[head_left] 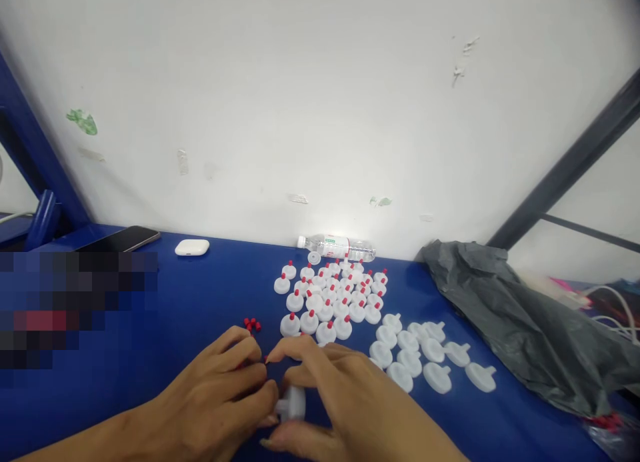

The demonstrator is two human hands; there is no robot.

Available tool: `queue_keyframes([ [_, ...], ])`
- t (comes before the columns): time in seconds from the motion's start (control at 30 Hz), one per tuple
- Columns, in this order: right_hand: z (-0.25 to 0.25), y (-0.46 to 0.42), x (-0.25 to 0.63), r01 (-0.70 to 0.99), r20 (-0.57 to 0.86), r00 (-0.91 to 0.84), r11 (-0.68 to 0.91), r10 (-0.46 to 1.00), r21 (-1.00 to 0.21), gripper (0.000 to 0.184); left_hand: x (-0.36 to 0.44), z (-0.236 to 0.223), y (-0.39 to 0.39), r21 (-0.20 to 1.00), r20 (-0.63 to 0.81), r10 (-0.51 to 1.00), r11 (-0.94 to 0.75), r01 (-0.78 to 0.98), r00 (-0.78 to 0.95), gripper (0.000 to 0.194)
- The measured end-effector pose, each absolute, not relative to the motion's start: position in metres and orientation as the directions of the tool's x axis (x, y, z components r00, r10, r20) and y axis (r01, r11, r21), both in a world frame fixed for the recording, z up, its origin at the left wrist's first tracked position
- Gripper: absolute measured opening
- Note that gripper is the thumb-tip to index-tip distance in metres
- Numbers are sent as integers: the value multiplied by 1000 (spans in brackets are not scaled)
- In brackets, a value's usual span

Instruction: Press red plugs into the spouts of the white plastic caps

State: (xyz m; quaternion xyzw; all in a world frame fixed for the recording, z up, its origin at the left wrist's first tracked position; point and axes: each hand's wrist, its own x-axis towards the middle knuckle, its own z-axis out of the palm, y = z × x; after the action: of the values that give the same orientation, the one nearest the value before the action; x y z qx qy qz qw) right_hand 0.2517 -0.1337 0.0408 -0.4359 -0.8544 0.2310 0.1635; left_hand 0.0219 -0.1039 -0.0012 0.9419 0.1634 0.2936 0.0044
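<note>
My right hand (345, 389) is closed round a white plastic spout cap (296, 403), thumb below and fingers above. The cap lies on its side, its narrow spout pointing left at my left hand (215, 389). That left hand is closed, with curled fingertips at the spout; whatever they pinch is hidden. Bits of red show beside its fingers. Small red tips (253, 324) lie in a loose cluster just beyond it. Behind my hands, several white caps with red tips (326, 331) stand in a group. Several white caps without red tips (437, 377) lie to the right.
A clear plastic bottle (336, 246) lies along the white wall. A white earbud case (193, 247) and a phone (131, 238) rest at the back left of the blue table (215, 289). A dark grey plastic bag (510, 309) covers the right side.
</note>
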Motion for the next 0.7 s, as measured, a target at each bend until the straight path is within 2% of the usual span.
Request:
queue_keyframes([
  [0.1, 42, -128, 280, 733, 217, -482, 527, 849, -430, 50, 18, 4, -99, 181, 575, 409, -908, 377, 708, 25],
  [0.17, 45, -121, 304, 803, 269, -372, 453, 888, -387, 27, 15, 3, -92, 245, 578, 466, -882, 402, 670, 28],
  [0.27, 49, -112, 333, 861, 291, -267, 363, 919, -356, 13, 17, -4, -85, 300, 522, 502, -865, 402, 690, 23],
  [0.47, 44, -103, 337, 920, 183, -225, 271, 957, -283, 10, 25, -17, -87, 255, 393, 470, -882, 397, 790, 14],
  [0.7, 33, -99, 336, 935, 24, -204, 202, 979, -292, 19, 23, -20, -80, 362, 274, 532, -829, 426, 801, 9],
])
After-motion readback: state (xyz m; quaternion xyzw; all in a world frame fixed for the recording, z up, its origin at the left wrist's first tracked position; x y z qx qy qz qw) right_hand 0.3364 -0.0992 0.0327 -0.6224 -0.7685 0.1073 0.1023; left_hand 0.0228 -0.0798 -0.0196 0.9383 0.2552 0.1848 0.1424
